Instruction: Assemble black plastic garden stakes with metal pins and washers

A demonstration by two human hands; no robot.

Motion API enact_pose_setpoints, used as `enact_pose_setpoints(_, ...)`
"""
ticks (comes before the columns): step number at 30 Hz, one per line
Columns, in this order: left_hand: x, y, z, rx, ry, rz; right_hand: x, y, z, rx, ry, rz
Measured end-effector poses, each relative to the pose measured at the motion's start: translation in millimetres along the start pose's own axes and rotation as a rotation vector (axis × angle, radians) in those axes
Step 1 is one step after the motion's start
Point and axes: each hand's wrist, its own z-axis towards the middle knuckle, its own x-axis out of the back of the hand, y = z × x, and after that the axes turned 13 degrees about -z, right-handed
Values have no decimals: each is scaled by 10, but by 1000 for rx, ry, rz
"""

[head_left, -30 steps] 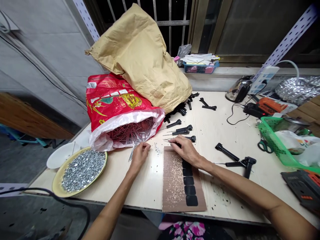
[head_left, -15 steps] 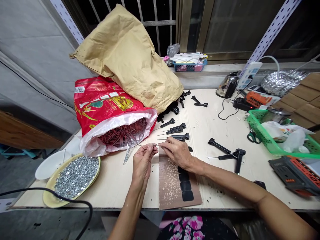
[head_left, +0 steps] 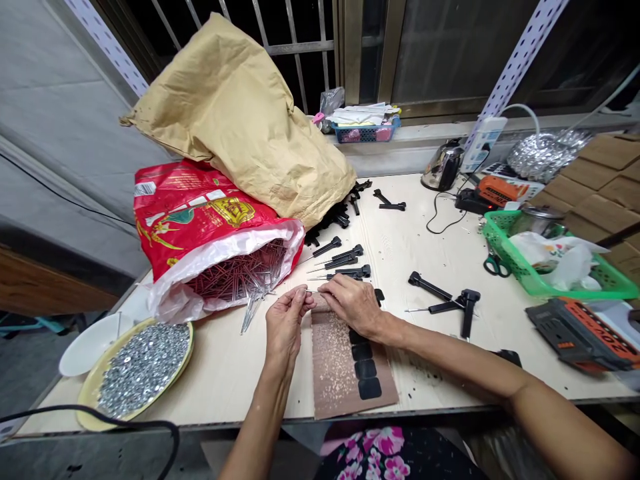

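Note:
My left hand (head_left: pixel 286 319) is raised a little off the table, fingers pinched on a thin metal pin. My right hand (head_left: pixel 350 301) meets it from the right, fingertips closed at the pin's other end, over the top edge of a brown cardboard strip (head_left: pixel 336 360) with black pads. Just behind lie several black-handled pins (head_left: pixel 350 255). A red and white bag (head_left: pixel 210 247) full of loose metal pins lies open toward my hands. A yellow dish (head_left: pixel 137 368) of small silver washers sits at the left front.
A big brown paper sack (head_left: pixel 240 127) leans on the red bag. Black plastic parts (head_left: pixel 443 303) lie at the right, with a green basket (head_left: pixel 550 267), scissors (head_left: pixel 495 265), a kettle (head_left: pixel 443 167) and an orange-black tool (head_left: pixel 583 333). A white bowl (head_left: pixel 85 343) and black cable (head_left: pixel 100 417) are front left.
My left hand lifted from the pins at the bag's mouth with one pin; my right hand came off the cardboard to meet it. The camera swung a little to the right.

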Motion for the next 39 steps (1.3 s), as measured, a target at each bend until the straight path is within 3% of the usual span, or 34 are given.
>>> enact_pose_setpoints(5, -28, -29, -20, -90, -36, 109, 34, 0, -18, -77, -73, 65)
enact_pose_setpoints(11, -47, -51, -40, -78, -58, 118, 47, 4, -22, -58, -85, -39)
enact_pose_setpoints(19, -90, -55, -75, -45, -64, 108, 82, 39, -36, -27, -69, -20)
enact_pose_setpoints(24, -152, -42, -125, -19, -51, 98, 101, 101, -42, -53, -95, 135)
enact_pose_setpoints(29, -88, -117, -224, 51, -101, 177, 223, 380, -146, 4, -115, 121)
enact_pose_setpoints(33, 51, -247, -275, 24, -117, 361, 237, 712, -312, 38, -147, 30)
enact_pose_setpoints(36, 136, -362, -279, -46, -142, 587, 164, 897, -393, 72, -162, -24)
enact_pose_setpoints(39, 202, -463, -269, -205, -162, 802, 81, 1015, -410, 118, -157, -75)
